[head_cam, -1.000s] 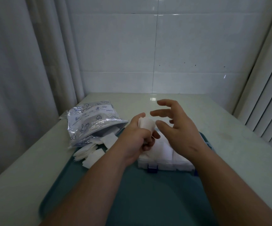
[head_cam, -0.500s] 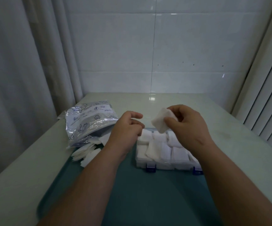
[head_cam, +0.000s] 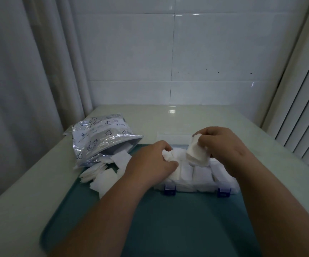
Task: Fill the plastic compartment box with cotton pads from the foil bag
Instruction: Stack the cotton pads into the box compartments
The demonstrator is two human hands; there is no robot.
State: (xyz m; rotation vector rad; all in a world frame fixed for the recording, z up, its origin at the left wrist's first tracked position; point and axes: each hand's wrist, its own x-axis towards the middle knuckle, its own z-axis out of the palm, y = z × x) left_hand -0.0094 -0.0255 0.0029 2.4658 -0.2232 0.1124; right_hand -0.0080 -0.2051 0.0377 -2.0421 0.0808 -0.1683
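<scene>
While the right hand (head_cam: 222, 147) pinches a small stack of cotton pads (head_cam: 196, 154) between thumb and fingers, just above the plastic compartment box (head_cam: 196, 186), the left hand (head_cam: 151, 164) lies on the left part of the same box. Its fingers are bent over the white pads that sit in the compartments there and they touch them, but from this angle I cannot tell if they grip a pad or only press on it. The two hands are close to each other but they do not touch.

The box stands on a teal tray (head_cam: 168, 229), at the far side of it, with two blue latches (head_cam: 170, 189) on its near wall. The compartments that can be seen hold white pads. To the left of the box lies the foil bag (head_cam: 101, 138), on its side, half on the tray and half on the pale table (head_cam: 214, 117), with its open mouth turned toward the box. Loose pads (head_cam: 103, 175) are spilled out of the mouth onto the tray, just beside the left forearm.

Behind the table there is a tiled wall (head_cam: 168, 52), with a curtain (head_cam: 29, 71) at the left and blinds (head_cam: 305, 108) at the right.
</scene>
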